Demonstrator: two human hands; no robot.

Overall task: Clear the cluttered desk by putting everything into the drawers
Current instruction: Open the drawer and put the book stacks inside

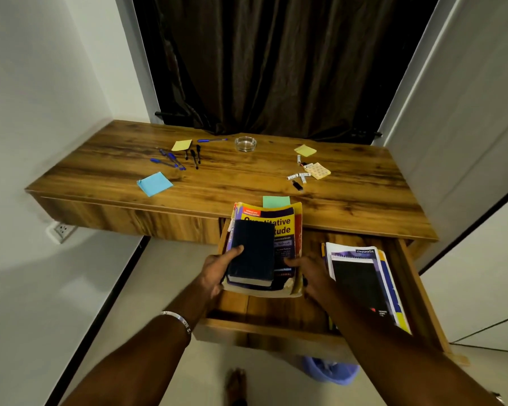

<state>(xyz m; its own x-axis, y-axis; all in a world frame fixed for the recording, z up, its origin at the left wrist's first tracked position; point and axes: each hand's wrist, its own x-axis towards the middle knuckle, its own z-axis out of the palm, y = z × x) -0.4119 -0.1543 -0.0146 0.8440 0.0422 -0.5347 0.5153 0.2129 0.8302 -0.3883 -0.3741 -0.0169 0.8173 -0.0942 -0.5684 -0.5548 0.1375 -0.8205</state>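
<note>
Now books [266,250] lengthwise over drawer [276,315], both hands gripping.

Drawer [276,313] pulled open, wooden, notebooks [364,276] stacked at its right side. Yellow book [279,227] with dark blue book [252,253] atop, tilted over the drawer's left part. On the desk [247,177]: blue pens [169,159], black pens [194,156], sticky pads, glass ashtray [245,143]

The wooden tabletop [100,168] carries blue pens [167,160], black pens [194,156], yellow notes [181,145], a blue pad [154,184], a glass ashtray [245,143] (near the back edge) and small batteries [298,176].
</note>
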